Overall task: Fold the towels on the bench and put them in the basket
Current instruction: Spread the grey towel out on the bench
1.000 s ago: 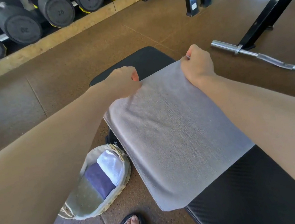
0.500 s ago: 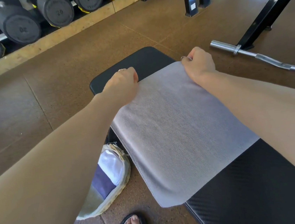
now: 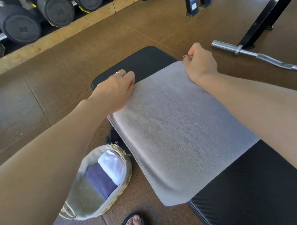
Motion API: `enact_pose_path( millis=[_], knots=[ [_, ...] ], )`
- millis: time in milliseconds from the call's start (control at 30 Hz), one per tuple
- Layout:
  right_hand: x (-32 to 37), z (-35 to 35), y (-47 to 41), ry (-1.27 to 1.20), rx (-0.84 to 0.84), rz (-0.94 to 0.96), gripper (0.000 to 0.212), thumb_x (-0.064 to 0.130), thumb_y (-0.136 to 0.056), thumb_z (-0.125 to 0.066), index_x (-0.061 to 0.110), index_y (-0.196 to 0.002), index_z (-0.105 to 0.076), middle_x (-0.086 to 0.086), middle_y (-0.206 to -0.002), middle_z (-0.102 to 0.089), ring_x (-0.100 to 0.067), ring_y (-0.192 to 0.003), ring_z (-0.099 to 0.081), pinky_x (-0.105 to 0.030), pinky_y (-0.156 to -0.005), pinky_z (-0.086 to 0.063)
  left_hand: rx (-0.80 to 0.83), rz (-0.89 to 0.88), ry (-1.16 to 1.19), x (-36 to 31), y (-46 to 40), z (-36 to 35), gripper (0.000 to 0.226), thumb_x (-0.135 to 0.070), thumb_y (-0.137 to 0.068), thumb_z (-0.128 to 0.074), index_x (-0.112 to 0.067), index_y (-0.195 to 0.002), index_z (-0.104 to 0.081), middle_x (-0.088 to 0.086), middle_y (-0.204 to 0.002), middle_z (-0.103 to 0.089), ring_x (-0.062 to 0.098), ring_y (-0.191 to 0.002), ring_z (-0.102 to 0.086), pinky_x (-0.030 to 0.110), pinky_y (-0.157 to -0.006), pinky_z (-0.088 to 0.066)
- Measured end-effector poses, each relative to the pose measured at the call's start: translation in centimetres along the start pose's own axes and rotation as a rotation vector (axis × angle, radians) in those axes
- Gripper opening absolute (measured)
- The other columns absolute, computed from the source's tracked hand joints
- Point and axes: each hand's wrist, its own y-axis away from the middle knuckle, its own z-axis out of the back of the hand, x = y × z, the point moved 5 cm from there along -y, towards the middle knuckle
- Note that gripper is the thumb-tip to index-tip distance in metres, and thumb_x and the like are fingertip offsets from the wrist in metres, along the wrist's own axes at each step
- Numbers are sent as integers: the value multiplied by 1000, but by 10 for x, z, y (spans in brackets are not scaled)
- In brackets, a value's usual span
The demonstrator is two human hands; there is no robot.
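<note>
Grey towel lies flat across the bench, mid-frame, near edge hanging off the side. Left hand pinches the far-left corner, right hand pinches the far-right. Basket on floor, lower left, w/ purple towel & white towel inside.

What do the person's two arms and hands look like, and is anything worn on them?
Both forearms are bare, with no sleeve in view. The left hand wears a thin plain ring on one finger. The right hand shows a dark band at one finger, perhaps a ring, too small to tell. No watch, bracelet or glove shows.
</note>
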Motion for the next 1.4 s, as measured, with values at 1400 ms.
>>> enact_pose_path(
  millis=[1400],
  knots=[
    [-107, 156, 192, -184, 93, -483, 48, 11, -92, -58, 14, -139, -49, -8, -135, -55, -26, -111, -56, -32, -84, -43, 182, 1027, 1593, -152, 220, -17, 22, 0, -96, -57, -1, -118, -60, 9, -104, -61, 13, -77, -56, 20, -56, -55]
  ],
)
